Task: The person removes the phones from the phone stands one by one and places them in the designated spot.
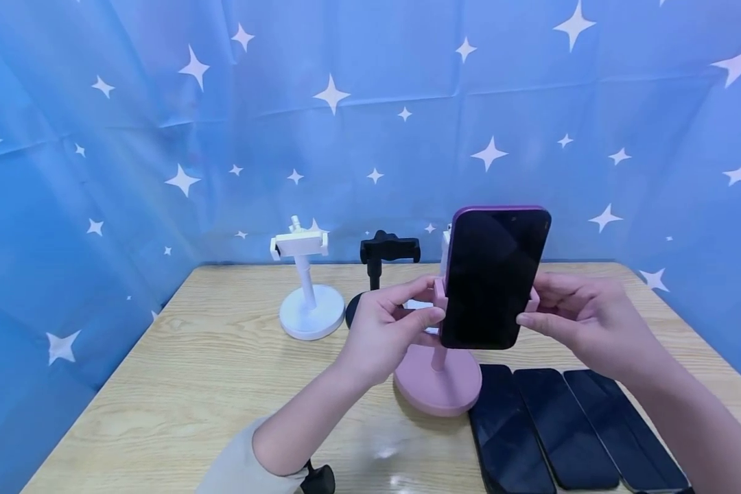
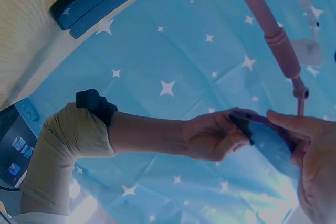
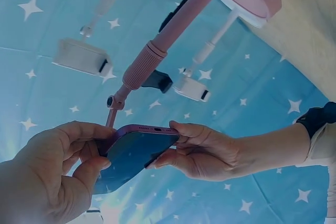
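Note:
A smartphone with a purple frame and dark screen stands upright, slightly tilted, between the pink side arms of a phone stand. My left hand grips the clamp's left arm, its thumb in front near the phone's edge. On the other side my right hand holds the clamp's right arm, its thumb at the phone's lower right edge. Most of the clamp is hidden behind the phone. The right wrist view shows the phone's bottom edge with its port, and the stand's pink pole.
Several dark phones lie side by side at front right, close to the pink base. Farther back are a white phone stand, a black one and another white one, partly hidden. A blue star-patterned curtain hangs behind the wooden table.

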A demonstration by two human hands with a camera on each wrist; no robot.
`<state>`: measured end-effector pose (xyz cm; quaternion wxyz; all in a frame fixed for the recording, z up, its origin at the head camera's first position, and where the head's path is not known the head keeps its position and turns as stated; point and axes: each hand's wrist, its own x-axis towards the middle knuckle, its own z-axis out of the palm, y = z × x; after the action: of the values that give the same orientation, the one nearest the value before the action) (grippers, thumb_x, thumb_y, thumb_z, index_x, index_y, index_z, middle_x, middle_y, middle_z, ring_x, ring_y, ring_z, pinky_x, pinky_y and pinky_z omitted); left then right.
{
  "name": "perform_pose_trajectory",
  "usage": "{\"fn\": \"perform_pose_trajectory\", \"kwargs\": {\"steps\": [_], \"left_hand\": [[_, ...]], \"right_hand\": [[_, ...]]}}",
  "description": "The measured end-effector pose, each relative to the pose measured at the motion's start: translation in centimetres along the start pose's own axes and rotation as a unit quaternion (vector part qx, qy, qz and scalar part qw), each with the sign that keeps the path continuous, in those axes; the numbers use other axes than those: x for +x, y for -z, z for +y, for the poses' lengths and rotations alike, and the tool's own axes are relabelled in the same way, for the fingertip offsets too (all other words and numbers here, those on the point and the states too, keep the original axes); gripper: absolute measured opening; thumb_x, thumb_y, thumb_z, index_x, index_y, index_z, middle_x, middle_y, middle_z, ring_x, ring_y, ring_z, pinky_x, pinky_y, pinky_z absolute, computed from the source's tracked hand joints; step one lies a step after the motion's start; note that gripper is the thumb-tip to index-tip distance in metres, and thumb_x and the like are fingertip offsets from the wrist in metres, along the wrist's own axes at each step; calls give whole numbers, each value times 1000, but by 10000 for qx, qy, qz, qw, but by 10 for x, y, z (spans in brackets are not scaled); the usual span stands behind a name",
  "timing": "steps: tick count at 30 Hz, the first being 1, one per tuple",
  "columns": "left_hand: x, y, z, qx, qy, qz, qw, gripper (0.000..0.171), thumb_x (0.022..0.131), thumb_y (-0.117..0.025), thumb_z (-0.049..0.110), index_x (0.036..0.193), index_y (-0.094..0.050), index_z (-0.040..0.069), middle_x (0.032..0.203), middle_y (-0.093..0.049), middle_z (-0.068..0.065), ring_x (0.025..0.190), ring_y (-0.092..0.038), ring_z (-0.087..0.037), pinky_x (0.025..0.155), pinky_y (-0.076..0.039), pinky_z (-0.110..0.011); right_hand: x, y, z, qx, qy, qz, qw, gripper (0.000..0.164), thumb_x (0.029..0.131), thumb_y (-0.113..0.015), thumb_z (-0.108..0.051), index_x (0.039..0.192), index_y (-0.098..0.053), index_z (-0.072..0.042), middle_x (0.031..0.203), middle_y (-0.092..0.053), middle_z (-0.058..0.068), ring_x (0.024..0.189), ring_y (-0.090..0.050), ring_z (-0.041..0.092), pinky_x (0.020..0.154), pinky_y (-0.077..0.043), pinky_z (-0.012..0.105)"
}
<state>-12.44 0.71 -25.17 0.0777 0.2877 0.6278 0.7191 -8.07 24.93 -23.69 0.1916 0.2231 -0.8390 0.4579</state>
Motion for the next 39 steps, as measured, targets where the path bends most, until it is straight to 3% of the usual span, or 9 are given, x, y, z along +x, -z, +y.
{"fn": "perform_pose_trajectory", "kwargs": {"steps": [3, 15, 21, 25, 33, 39], "left_hand": [[-4, 5, 0, -71, 42, 66, 9999, 37, 86, -58, -4, 122, -57, 0, 105, -60, -20, 79, -66, -22, 67, -55, -38], [-18, 18, -3, -116, 211, 142, 9996, 39, 84, -58, -8, 122, -55, -5, 102, -57, -24, 81, -65, -19, 68, -55, -39], [-23, 22, -6, -237, 194, 98, 9995, 39, 84, -58, -8, 122, -54, -6, 102, -57, -25, 81, -66, -21, 69, -55, -40], [-25, 23, -8, -244, 171, 116, 9995, 38, 84, -58, -8, 122, -54, -7, 100, -57, -23, 77, -65, -16, 68, -55, -39], [-28, 25, -14, -123, 86, 40, 9999, 36, 83, -60, -6, 118, -56, -9, 99, -57, -23, 76, -65, -17, 68, -55, -39], [-31, 25, -17, -57, 5, -3, 10000, 33, 82, -60, -8, 115, -58, -9, 96, -57, -24, 74, -64, -17, 66, -55, -39]], "right_hand": [[3, -5, -2, -119, 73, -90, 9999, 49, 74, -63, 18, 106, -66, -19, 78, -64, -5, 69, -57, 6, 59, -46, 14], [9, -23, -4, 617, 272, -531, 9963, 46, 74, -61, 18, 111, -66, -10, 86, -66, -4, 72, -56, 7, 62, -47, 16], [9, -28, -3, 720, 246, -711, 9946, 47, 76, -61, 17, 113, -65, -12, 90, -68, -4, 75, -61, 7, 66, -49, 16], [7, -30, -2, 1016, 248, -840, 9910, 45, 76, -59, 18, 111, -65, -10, 88, -69, -1, 76, -62, 8, 69, -51, 17], [0, -31, -2, 450, 140, -748, 9961, 38, 76, -62, 15, 104, -67, -11, 77, -66, -3, 69, -57, 8, 57, -47, 19], [-4, -34, -1, 568, 276, -722, 9954, 38, 74, -62, 18, 101, -67, -8, 74, -61, -2, 68, -56, 10, 57, -46, 20]]}}
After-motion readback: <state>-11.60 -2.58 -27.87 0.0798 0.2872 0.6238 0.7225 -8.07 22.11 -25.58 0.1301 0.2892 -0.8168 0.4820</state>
